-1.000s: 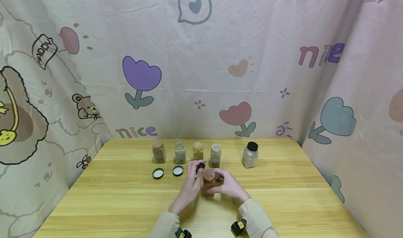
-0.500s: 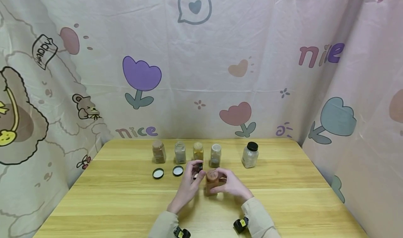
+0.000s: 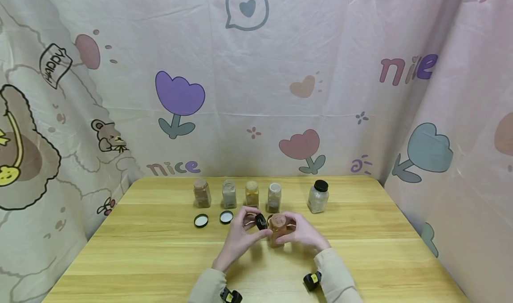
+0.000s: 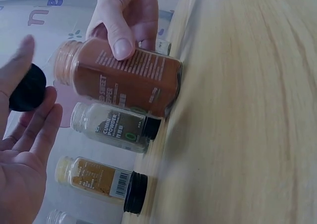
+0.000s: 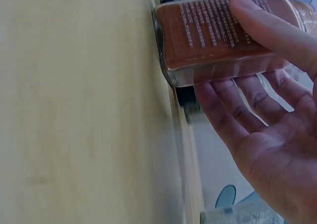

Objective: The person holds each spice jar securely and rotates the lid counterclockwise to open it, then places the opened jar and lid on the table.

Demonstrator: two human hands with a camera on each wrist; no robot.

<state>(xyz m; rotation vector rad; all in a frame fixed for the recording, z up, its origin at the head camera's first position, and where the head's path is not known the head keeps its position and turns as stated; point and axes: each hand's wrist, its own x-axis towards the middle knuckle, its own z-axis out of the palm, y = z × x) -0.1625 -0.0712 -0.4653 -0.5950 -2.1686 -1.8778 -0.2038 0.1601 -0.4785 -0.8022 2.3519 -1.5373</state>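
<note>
The right hand (image 3: 303, 232) curls around the open glass jar of reddish-brown spice (image 3: 277, 230), which stands on the light wooden table (image 3: 160, 258) near its middle. The left hand (image 3: 239, 237) pinches a round black lid (image 3: 261, 222) just beside the jar's mouth. Behind stand four uncapped spice jars (image 3: 238, 193) and one black-capped jar (image 3: 318, 197); two loose lids (image 3: 213, 219) lie nearby. Pink cartoon-printed cloth (image 3: 256, 80) surrounds the table.

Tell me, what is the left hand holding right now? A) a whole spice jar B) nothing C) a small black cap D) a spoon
C: the left hand pinches a small black cap beside the open reddish-brown spice jar, which the right hand grips.
</note>
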